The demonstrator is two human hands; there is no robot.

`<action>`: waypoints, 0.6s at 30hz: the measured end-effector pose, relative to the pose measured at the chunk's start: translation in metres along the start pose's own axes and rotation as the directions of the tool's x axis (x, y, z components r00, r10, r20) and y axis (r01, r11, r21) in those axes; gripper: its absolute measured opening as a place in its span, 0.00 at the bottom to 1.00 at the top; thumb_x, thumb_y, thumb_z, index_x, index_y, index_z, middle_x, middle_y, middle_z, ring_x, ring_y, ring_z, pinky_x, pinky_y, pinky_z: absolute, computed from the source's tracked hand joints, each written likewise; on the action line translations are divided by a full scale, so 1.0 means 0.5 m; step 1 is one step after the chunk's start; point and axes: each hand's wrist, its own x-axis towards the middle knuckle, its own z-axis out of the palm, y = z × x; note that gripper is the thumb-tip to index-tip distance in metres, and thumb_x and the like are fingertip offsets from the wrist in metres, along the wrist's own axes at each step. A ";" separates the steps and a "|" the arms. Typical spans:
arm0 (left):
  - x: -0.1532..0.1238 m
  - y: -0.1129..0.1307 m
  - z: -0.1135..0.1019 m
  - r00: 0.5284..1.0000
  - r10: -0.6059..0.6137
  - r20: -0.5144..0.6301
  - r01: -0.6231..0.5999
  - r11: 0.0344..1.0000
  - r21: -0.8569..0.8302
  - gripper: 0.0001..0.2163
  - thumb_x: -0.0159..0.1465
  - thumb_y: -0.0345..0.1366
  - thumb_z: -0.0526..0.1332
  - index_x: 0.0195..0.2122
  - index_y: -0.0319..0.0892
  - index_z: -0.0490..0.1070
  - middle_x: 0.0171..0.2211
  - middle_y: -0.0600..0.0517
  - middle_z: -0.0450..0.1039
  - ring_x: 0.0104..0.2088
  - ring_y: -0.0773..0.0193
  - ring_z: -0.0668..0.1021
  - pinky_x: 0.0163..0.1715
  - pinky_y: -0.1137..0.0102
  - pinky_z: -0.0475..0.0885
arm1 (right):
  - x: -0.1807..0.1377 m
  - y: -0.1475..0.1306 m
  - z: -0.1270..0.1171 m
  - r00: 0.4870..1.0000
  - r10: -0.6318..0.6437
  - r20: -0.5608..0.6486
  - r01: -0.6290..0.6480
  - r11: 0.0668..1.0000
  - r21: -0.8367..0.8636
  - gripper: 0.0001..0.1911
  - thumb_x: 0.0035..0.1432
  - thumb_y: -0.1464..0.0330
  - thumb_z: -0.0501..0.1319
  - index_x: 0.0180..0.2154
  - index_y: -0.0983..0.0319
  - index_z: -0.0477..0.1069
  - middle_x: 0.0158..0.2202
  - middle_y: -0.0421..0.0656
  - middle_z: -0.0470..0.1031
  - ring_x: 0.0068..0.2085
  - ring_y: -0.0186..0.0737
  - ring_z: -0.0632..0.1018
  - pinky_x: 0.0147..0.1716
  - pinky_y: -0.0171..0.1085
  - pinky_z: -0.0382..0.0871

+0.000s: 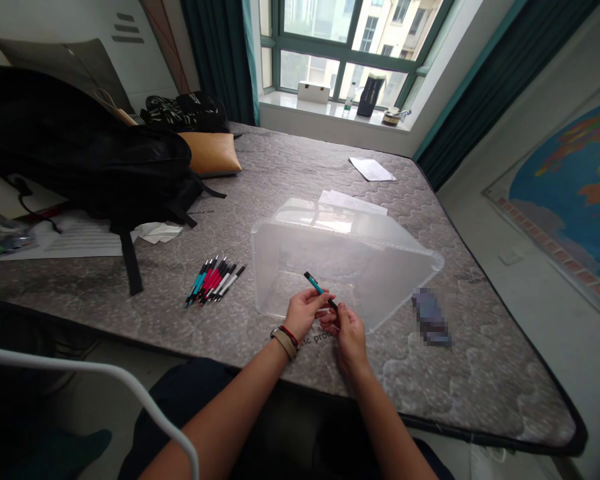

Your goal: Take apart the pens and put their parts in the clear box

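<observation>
Between my two hands is a teal and black pen [313, 283], tilted with its black clip end up and to the left. My left hand [304, 312] pinches it around the middle. The fingers of my right hand [349, 327] close on its lower black end, and the tip is hidden by them. Just behind the hands a clear plastic bin [395, 260] lies on its side, its opening facing me. To the left, a pile of pens [213, 281] in teal, red, black and white rests on the mattress [180, 333].
A black backpack [90, 153] with dangling straps and a tan pouch [213, 153] occupy the left. Paper sheets [373, 169] lie beyond the bin. A blurred-out item [431, 317] sits to its right. A white curved tube [105, 370] crosses the lower left.
</observation>
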 end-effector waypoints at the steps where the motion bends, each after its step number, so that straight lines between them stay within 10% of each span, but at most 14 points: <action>1: 0.000 -0.001 -0.001 1.000 0.002 -0.015 -0.002 1.000 0.000 0.18 0.49 0.42 0.73 0.37 0.36 0.77 0.38 0.44 0.80 0.33 0.63 0.79 0.32 0.71 0.74 | 0.002 0.000 -0.003 1.000 0.008 0.005 -0.008 1.000 -0.007 0.22 0.57 0.50 0.61 0.37 0.64 0.74 0.26 0.43 0.77 0.25 0.35 0.76 0.25 0.33 0.72; 18: -0.004 0.019 0.001 0.998 -0.022 -0.061 0.016 0.996 -0.092 0.19 0.48 0.42 0.74 0.37 0.36 0.76 0.39 0.44 0.79 0.37 0.61 0.79 0.36 0.67 0.75 | 0.005 -0.021 -0.012 0.983 -0.166 0.076 0.174 0.978 -0.115 0.20 0.52 0.58 0.69 0.43 0.60 0.71 0.35 0.43 0.79 0.37 0.42 0.80 0.35 0.38 0.75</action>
